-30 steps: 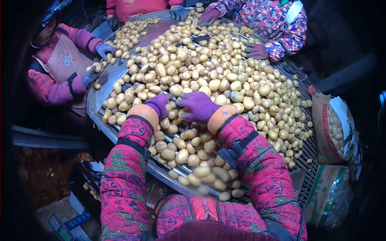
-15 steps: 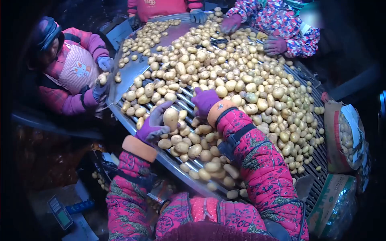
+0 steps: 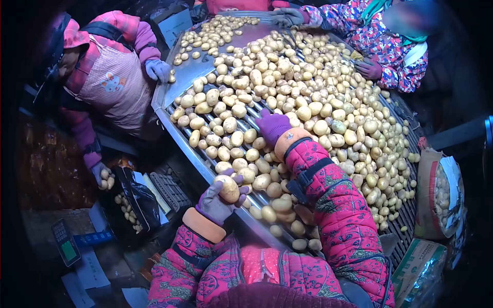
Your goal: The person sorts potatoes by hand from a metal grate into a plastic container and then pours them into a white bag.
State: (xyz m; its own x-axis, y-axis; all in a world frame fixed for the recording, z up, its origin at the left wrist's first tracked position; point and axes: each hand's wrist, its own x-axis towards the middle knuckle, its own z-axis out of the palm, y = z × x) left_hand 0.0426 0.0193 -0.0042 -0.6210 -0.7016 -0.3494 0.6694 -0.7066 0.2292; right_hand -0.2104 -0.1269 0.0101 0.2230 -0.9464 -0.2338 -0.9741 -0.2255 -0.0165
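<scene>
My feed, everything relative to the slatted metal table. Left hand, in a purple glove: at the table's near-left rim, fingers curled round one potato, gripped. Right hand, same glove colour: reaching in over the table's slats, back of hand up, beside the main pile. Its fingertips are hidden from me, so I can't tell whether they're closed on anything.

Pile covers most of the table, thickest from the middle to the right; bare slats show near the right hand. Smaller batch on the table's far-left part.

Left of the table: co-worker in a checked apron, one glove at the rim, the other with small potatoes above a black-lined container. Far right side: co-worker in a patterned jacket. Right of the table: filled sack, and a printed box nearer me.
</scene>
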